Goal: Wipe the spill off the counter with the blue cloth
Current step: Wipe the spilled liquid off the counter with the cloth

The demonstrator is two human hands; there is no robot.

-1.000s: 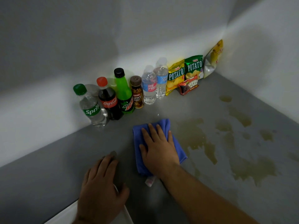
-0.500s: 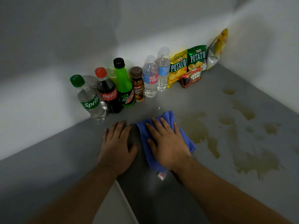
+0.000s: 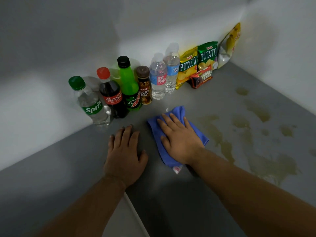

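Observation:
A blue cloth (image 3: 199, 135) lies flat on the grey counter (image 3: 171, 202), near its middle. My right hand (image 3: 179, 139) presses palm-down on the cloth and covers most of it. A white tag (image 3: 177, 169) sticks out at the cloth's near end. The yellowish-brown spill (image 3: 271, 166) spreads in patches over the counter to the right of the cloth; its nearest streak (image 3: 215, 132) starts just past the cloth's right corner. My left hand (image 3: 124, 154) rests flat on the bare counter just left of the cloth, holding nothing.
Along the back wall stand a Sprite bottle (image 3: 90, 105), a Coca-Cola bottle (image 3: 111, 96), a Mountain Dew bottle (image 3: 130, 88), a coffee bottle (image 3: 144, 86) and two water bottles (image 3: 158, 77). Potato chip bags (image 3: 188, 65) and a fudge bar pack (image 3: 201, 76) fill the corner. Walls close the back and right.
My left hand has moved forward from the counter's near edge and now lies flat beside the cloth. My right hand stays on the cloth, which has hardly shifted.

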